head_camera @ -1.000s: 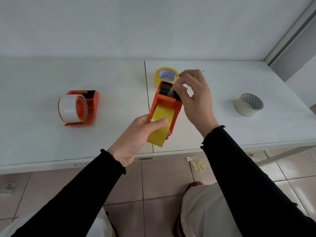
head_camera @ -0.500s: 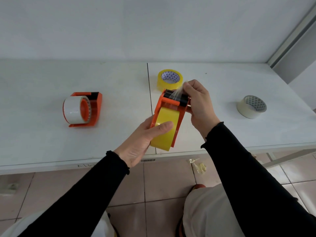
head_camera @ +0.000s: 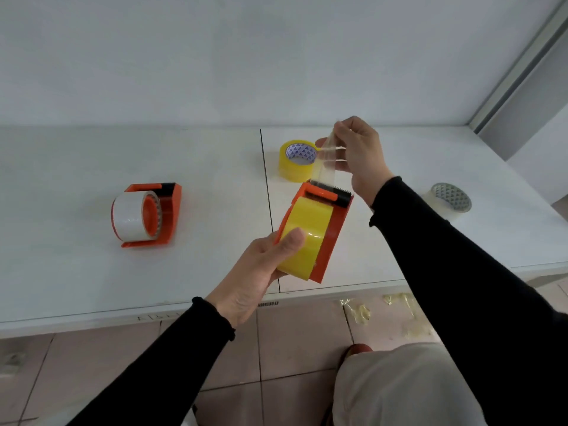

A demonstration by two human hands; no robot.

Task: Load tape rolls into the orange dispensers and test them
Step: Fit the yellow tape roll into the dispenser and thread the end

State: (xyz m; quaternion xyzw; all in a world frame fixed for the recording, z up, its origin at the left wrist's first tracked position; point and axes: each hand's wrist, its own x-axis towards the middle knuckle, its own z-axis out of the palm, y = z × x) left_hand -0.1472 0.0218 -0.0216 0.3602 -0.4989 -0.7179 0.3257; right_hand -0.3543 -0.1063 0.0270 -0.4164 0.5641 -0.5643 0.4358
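- Loaded dispenser [head_camera: 167,216], far left: orange, carrying a white roll [head_camera: 129,215], lying on its side on the table [head_camera: 61,186], well apart from my hands. I judge it parked there as finished or awaiting its test.
- My left hand [head_camera: 261,272]: clenched around the dispenser in hand [head_camera: 330,238], thumb pressed on its yellow roll [head_camera: 307,238]. Held above the table's near edge, cutter end tipped away from me, so the body stays braced against the pull.
- Spare yellow roll [head_camera: 296,161]: flat on the table just beyond the held dispenser, not yet loaded.
- Tape strip [head_camera: 325,161]: clear, drawn up from the cutter bar, taut.
- My right hand [head_camera: 359,155]: pinching the strip's free end between thumb and fingertips, raised above the cutter; I judge this the test pull.
- Pale roll [head_camera: 450,199], far right: flat on the table, partly behind my sleeve.
- Surface and room: white table with a dark seam down the middle, plain wall behind, tiled floor [head_camera: 292,348] below with crumpled tape scraps [head_camera: 359,312].
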